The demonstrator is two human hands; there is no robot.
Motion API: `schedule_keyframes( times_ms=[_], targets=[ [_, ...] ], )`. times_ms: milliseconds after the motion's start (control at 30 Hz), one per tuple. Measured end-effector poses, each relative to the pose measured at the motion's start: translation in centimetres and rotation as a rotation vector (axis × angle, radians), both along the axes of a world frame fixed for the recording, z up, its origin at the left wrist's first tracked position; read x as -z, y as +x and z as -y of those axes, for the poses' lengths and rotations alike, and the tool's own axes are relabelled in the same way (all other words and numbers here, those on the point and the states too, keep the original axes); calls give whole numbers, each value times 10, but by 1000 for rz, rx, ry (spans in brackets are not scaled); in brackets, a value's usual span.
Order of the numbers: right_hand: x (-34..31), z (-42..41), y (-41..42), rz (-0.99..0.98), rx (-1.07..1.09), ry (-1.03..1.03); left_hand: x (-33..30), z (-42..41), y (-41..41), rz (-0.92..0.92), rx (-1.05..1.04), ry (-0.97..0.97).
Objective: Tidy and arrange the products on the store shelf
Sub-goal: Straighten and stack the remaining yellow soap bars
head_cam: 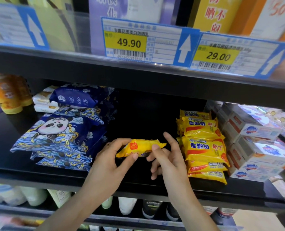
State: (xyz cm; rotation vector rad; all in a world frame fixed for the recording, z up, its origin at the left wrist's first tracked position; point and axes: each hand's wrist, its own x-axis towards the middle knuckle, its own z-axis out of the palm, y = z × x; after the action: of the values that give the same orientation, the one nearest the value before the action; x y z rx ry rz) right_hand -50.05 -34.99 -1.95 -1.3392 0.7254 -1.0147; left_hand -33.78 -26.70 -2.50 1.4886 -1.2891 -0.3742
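Nearest the viewer, two bare forearms reach up from six o'clock toward a black store shelf [138, 184]. The left hand [108, 157] curls round a yellow soap packet [141, 147], thumb beneath and fingers over its top. The right hand [167, 157] pinches the packet's right end, forefinger raised. So each grip has hold of the same packet, which sits at the centre of the view, just above the shelf board.

At three o'clock of the packet, just beside the right hand, a stack of matching yellow soap packets [205, 147] lies fairly square, some printed upside down. Beyond it, at three o'clock, stand white soap boxes [255, 147]. At nine o'clock, blue panda wipe packs [55, 135] lie in a loose, slipping heap.

Judging by this, tidying is partway: the yellow stack looks mostly ordered, the held packet is not yet placed, and the blue heap probably needs straightening.

Open room is the dark bare gap at twelve o'clock between heap and stack. The shelf's front edge runs below the wrists; the upper shelf's price tags [138, 40] overhang, limiting headroom.
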Motion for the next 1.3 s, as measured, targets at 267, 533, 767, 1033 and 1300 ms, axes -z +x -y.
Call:
schedule_keyframes(
  times_ms=[267, 533, 767, 1033, 1300],
  targets=[
    [7, -4, -5, -41, 87, -292, 4, 4, 3, -180, 33, 42],
    [-12, -5, 8, -621, 97, -837, 1, 8, 0, -228, 11, 62],
    [-50, 10, 24, -941, -99, -990, -1, 10, 2, -264, -25, 86],
    [-86, 99, 70, -1373, -94, -805, 4, 8, -4, 139, -96, 245],
    [-56, 170, 108, -1400, -175, -679, 5, 14, -5, 651, -2, 352]
  ],
)
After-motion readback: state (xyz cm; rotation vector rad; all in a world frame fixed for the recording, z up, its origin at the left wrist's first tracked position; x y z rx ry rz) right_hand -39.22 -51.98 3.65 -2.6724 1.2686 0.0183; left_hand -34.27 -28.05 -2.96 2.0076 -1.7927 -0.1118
